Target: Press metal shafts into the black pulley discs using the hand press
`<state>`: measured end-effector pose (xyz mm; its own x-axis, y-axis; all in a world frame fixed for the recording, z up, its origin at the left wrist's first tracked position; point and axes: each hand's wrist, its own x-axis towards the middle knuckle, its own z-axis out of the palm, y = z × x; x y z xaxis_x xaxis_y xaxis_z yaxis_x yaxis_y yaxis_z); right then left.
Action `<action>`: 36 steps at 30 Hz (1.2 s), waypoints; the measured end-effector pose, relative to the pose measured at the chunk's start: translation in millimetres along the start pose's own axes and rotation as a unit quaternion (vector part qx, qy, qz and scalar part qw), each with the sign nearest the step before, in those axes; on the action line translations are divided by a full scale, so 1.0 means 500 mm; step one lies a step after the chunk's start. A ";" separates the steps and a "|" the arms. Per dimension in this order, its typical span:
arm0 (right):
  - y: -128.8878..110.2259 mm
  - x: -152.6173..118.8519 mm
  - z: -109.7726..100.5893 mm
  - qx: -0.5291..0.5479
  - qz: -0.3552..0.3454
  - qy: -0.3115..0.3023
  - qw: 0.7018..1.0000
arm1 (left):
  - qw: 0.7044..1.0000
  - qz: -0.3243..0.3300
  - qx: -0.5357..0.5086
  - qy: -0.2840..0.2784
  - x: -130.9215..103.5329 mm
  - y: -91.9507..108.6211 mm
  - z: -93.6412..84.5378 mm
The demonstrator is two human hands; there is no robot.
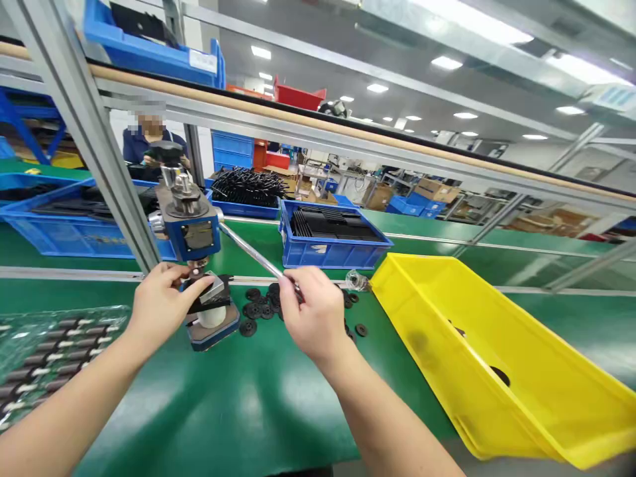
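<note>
A blue hand press (195, 237) stands on the green bench, left of the middle. My right hand (314, 311) is wrapped round the end of its metal lever (253, 252), which slopes down toward me. Under the ram, my left hand (166, 298) pinches a small dark part with a grey metal block (213, 289) beside it. Fingers cover much of that part, so its kind is unclear. Below it is a white round support (212, 317) on the press base (213, 334). Several black discs (258, 305) lie loose between the press and my right hand.
A yellow bin (422, 344) with a few dark pieces stands at the right. Blue bins of black parts (332, 255) line the back. Dark cylinders lie on a plastic-covered tray (64, 358) at the left. A metal frame post (99, 132) rises beside the press; a person (154, 142) is beyond.
</note>
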<state>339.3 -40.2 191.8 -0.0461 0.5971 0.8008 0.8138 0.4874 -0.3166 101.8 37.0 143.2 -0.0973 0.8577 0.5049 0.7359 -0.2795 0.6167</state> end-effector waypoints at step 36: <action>0.126 -0.300 0.242 0.220 0.147 -0.235 0.936 | 0.839 -0.185 -0.447 -0.248 -0.264 -0.090 0.247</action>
<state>327.3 -21.9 -9.8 -0.1910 0.9100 0.3680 0.5194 0.4118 -0.7487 164.2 -10.3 -25.8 0.2457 0.9693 0.0018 -0.1010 0.0237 0.9946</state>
